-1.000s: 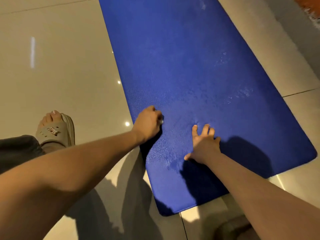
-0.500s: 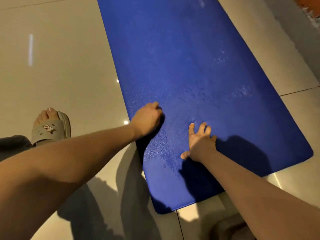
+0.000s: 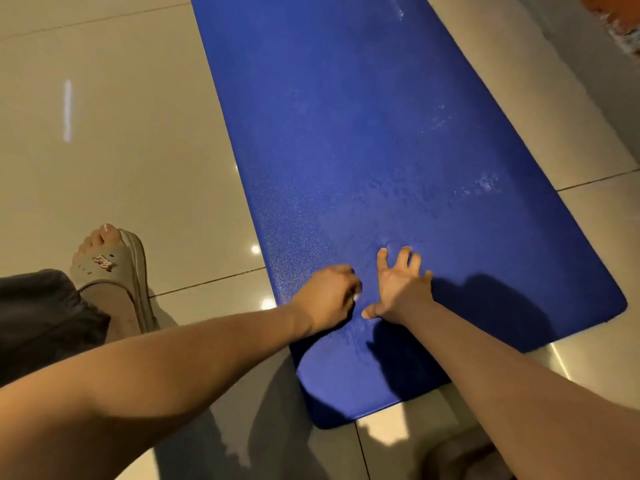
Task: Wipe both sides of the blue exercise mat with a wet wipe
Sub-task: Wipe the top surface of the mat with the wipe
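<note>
Wiping near end of mat [image 3: 346,133], top side.
Left hand [image 3: 325,296] curled round wipe [image 3: 356,295]; right hand [image 3: 403,287] splayed flat at its 3 o'clock. Damp patches toward 12; underside likely undone.

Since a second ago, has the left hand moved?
Yes: the left hand slid inward from the left edge of the mat, toward the right hand.

Only see white sliver of wipe [image 3: 356,296] inside left hand [image 3: 327,296]. Can't see far end of mat [image 3: 363,133], cut at top edge. Can't identify clipped orange scrap [image 3: 618,10].
</note>
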